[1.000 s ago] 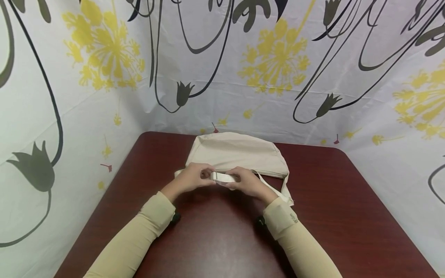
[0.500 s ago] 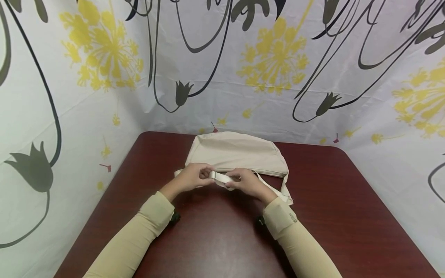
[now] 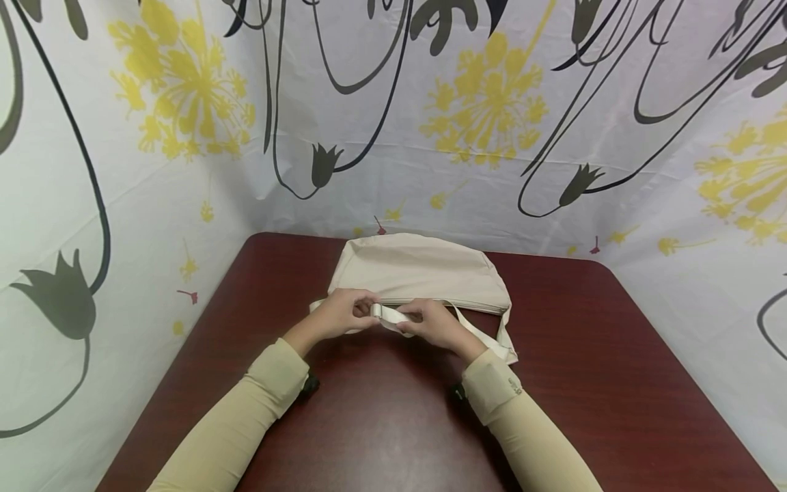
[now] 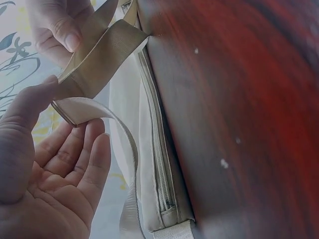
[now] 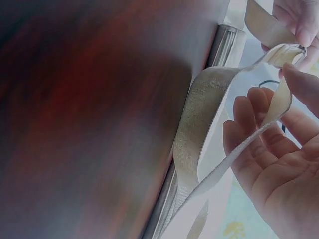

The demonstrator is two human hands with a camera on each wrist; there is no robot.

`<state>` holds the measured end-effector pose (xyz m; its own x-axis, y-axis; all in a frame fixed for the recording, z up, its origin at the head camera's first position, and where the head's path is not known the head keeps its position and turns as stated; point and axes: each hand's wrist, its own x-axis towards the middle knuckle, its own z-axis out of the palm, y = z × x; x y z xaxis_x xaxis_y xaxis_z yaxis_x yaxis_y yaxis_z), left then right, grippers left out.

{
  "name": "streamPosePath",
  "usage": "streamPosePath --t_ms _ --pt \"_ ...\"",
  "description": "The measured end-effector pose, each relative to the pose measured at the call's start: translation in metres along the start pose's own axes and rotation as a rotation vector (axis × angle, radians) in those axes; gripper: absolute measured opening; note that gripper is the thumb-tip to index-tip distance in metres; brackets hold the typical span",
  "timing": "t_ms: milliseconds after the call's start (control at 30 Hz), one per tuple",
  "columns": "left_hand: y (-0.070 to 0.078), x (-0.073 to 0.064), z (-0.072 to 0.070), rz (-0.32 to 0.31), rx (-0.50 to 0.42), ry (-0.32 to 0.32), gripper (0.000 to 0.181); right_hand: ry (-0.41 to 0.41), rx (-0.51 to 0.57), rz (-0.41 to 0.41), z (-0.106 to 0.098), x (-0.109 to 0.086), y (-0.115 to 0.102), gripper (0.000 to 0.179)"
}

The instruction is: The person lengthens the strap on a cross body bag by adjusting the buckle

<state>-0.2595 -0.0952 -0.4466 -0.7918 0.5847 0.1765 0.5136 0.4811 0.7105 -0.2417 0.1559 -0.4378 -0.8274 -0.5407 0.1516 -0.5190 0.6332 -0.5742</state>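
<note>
A cream fabric shoulder bag lies on the table, its zipper along the near edge. Both hands hold its webbing strap in front of that zipper. My left hand pinches the strap at a flat metal slider buckle between thumb and fingers. Just to the right, my right hand pinches the strap between thumb and fingertips, with the other fingers loosely bent. In the right wrist view, a loop of strap hangs between the hands, over the bag's zipped edge.
The dark red-brown table extends to both sides of the bag. A white cloth backdrop with printed flowers stands close behind and at both sides. A loose end of strap trails from the bag's right corner.
The strap between the hands has gone from nearly level to slanting down toward the right hand, and it curves more. The right hand has shifted slightly; the left hand and bag stay put.
</note>
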Motion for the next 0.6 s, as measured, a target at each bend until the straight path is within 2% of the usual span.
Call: streamPosePath --t_ms 600 --pt "0.0038 -0.0024 -0.0022 -0.019 0.000 0.004 0.038 -0.051 0.038 0.008 0.0033 0.0053 -0.0017 0.027"
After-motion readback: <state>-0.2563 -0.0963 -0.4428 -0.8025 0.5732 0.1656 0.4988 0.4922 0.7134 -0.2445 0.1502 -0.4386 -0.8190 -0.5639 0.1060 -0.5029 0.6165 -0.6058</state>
